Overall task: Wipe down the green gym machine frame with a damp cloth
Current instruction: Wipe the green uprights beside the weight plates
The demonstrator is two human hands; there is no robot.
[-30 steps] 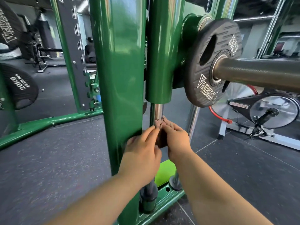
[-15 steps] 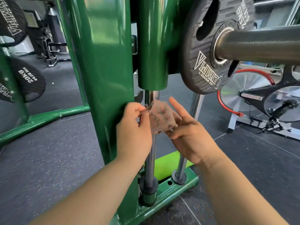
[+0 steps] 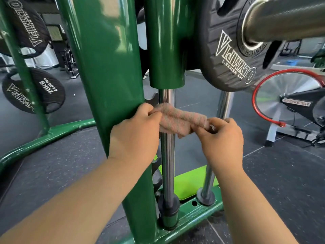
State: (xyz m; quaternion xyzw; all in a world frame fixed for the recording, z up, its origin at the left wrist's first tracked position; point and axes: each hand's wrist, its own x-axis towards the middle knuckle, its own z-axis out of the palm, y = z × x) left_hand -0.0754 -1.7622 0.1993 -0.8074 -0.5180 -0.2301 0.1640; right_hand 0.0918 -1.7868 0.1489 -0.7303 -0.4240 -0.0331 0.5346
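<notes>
Both ends of the pink cloth (image 3: 181, 120) are pinched, one in the grip of my left hand (image 3: 135, 136), one in my right hand (image 3: 221, 138), stretched across the chrome guide rod (image 3: 167, 164) just right of the green upright (image 3: 105, 67). Uneven pulling could yank an end free, I reckon.

A single wide-angle view is taken from the person's head, directed forward and down. The green upright post (image 3: 105, 76) and chrome guide rod (image 3: 167, 155) are seen from close by. The cloth (image 3: 182, 120), held between left hand (image 3: 135, 136) and right hand (image 3: 221, 138), is framed centrally.
</notes>
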